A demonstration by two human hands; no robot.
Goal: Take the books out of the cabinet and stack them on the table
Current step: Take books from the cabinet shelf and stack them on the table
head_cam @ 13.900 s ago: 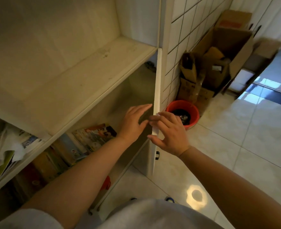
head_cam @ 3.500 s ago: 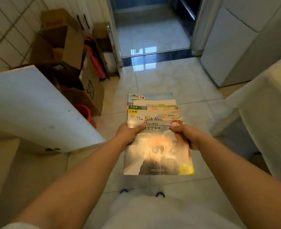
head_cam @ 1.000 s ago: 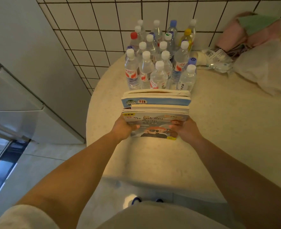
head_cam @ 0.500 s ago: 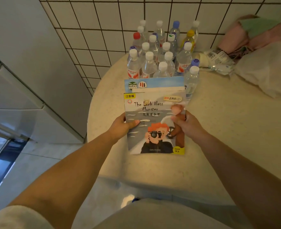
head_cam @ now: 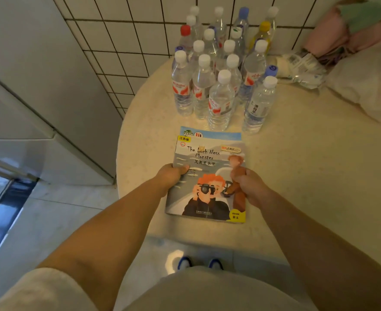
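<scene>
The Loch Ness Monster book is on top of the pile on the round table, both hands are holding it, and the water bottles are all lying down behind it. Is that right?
Nearly. The head view shows the water bottles standing upright, not lying down. The rest holds: the Loch Ness Monster book tops the pile on the round table, behind it stand the bottles, and the left hand and right hand both hold it.

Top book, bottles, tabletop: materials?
Top book: glossy paper cover, going by the printed art and sheen. Bottles: clear plastic, see-through, with plastic screw caps. Tabletop: cream, fine speckle, matte; probably stone or laminate, can't tell which.
</scene>
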